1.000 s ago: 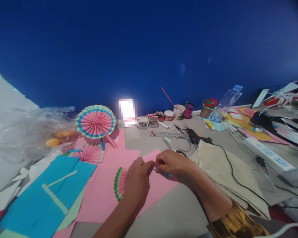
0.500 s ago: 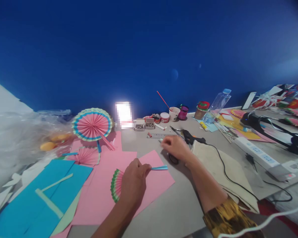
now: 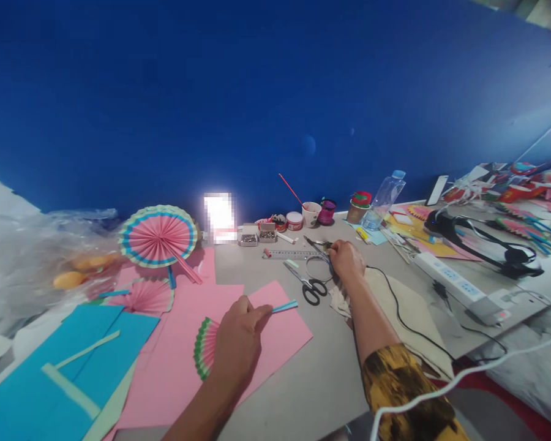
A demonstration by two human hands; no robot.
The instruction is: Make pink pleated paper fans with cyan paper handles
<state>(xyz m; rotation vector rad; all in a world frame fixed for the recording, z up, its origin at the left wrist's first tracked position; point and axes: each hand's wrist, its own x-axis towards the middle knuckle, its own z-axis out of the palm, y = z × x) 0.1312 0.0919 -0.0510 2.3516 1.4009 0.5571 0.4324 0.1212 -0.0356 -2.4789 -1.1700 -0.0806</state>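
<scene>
My left hand (image 3: 239, 343) is closed on a small pink pleated paper fan with a green edge (image 3: 204, 346) and pinches its blue paper strip handle (image 3: 284, 306), pressing them onto a pink sheet (image 3: 280, 334). My right hand (image 3: 348, 260) is stretched far forward, fingers curled around the black glue gun (image 3: 329, 245), which is mostly hidden under the hand. Its black cord (image 3: 395, 300) trails back over a beige cloth (image 3: 413, 312). Black-handled scissors (image 3: 310, 285), a wire ring (image 3: 316, 267) and a metal ruler (image 3: 290, 254) lie just left of that hand.
A round pink and blue paper fan (image 3: 158, 236) leans at the back left beside a plastic bag (image 3: 32, 257). Blue paper sheets (image 3: 73, 349) lie at the left. Staple boxes (image 3: 257, 236), cups (image 3: 311, 213), a bottle (image 3: 386, 196) and a power strip (image 3: 454, 285) crowd the back and right.
My right hand left the blue strip, moved forward past the scissors and closed on the glue gun. My left hand stayed on the small fan. The view swung slightly right.
</scene>
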